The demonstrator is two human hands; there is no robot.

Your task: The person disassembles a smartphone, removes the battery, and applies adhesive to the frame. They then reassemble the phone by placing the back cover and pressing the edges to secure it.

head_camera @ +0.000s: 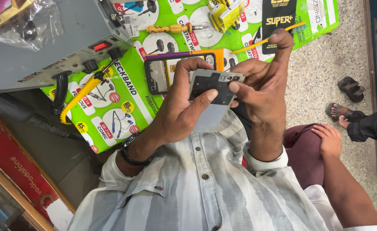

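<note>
I hold a phone back cover (pixel 212 92) up in front of my chest with both hands. My left hand (pixel 182 113) grips it from below and on the near side, thumb pressed across its dark inner face. My right hand (pixel 261 87) pinches the camera end, index finger raised.

As I judge it, the cover is already off: beyond my left hand the opened phone body (pixel 171 70) lies on the green printed sheet (pixel 128 92), its insides bare. Refitting has not begun.

The cover looks like thin, stiff plastic, pale grey outside, with a matt black lining and a rounded camera cut-out. A yellow-handled screwdriver (pixel 171 28) lies further off, and a yellow-tipped tool (pixel 83 92) leans from the grey metal unit (pixel 47 38) left of my left hand. Another person's hand (pixel 327 139) rests on a knee, right of my right forearm.
</note>
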